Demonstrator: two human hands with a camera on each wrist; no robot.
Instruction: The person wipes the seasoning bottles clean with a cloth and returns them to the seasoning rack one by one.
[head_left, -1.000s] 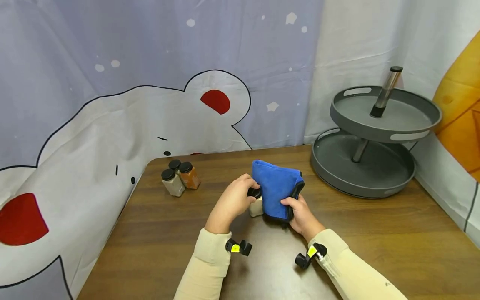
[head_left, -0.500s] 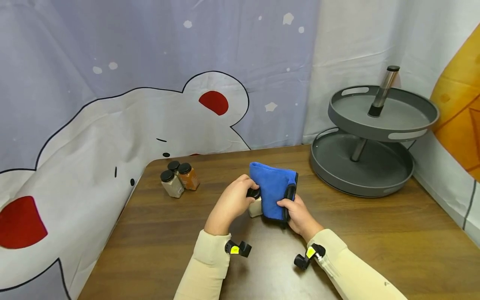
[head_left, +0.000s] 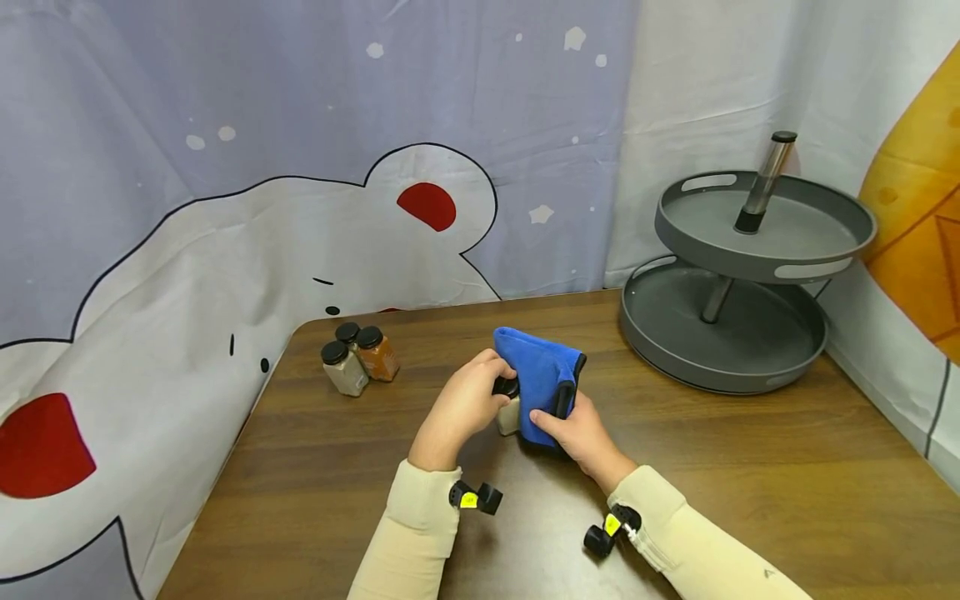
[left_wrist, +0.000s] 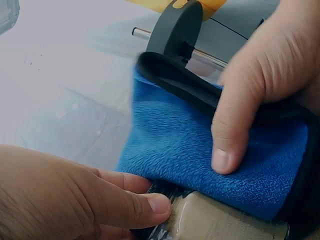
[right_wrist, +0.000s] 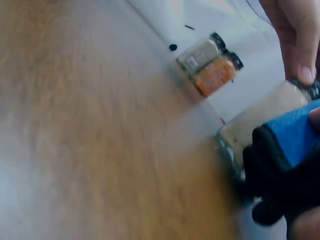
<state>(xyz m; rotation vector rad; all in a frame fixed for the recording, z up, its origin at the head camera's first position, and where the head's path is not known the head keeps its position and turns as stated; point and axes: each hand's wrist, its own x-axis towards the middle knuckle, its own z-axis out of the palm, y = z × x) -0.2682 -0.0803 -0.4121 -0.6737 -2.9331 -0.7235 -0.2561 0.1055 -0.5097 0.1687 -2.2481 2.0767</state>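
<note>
My left hand pinches the black lid of a spice jar filled with pale beige powder. In the left wrist view the jar lies partly behind a folded blue cloth with black edging. My right hand grips this cloth, thumb in front and the other fingers hidden behind it. The cloth is against the jar's right side and covers part of it. In the right wrist view the jar's base shows beside the bunched black edge of the cloth.
Three more black-lidded jars stand together at the back left, among them an orange one and a pale one. A grey two-tier round tray stand occupies the back right of the wooden table. A printed curtain hangs behind.
My right hand has moved a little left with the cloth, its thumb shifting inward toward the jar. The cloth looks narrower and more folded. My left hand keeps its hold on the lid.
</note>
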